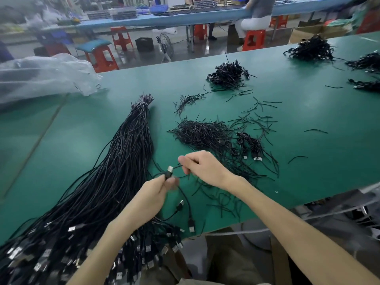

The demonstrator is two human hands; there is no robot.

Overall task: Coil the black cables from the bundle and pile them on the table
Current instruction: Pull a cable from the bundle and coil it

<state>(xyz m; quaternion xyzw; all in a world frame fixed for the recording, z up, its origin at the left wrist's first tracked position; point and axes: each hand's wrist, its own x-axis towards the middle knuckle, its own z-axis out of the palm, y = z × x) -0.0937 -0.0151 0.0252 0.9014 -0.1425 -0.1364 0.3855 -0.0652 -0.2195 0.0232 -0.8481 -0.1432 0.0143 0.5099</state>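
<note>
Pinching plug [169, 170] of 1 black cable [178, 166] in left hand [154, 196], gripping cord with curled fingers of right hand [206, 169], above table [312, 161] near edge, just right of bundle [123, 161]; coiled pile [228, 75] toward far edge.

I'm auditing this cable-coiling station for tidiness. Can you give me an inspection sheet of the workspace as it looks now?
Surface: green table, partly covered by cable piles.
Job's things: bundle of black USB cables at left, plugs overhanging the near edge; pile of coiled cables farther back.
Clutter: heap of short black ties at centre, others scattered; clear plastic bag far left.
Hands: left hand pinches a black cable by its USB plug; right hand pinches its cord.
Cables: loose plug ends near the front edge.
Surroundings: red stools, floor fan, blue workbench, seated person.
</note>
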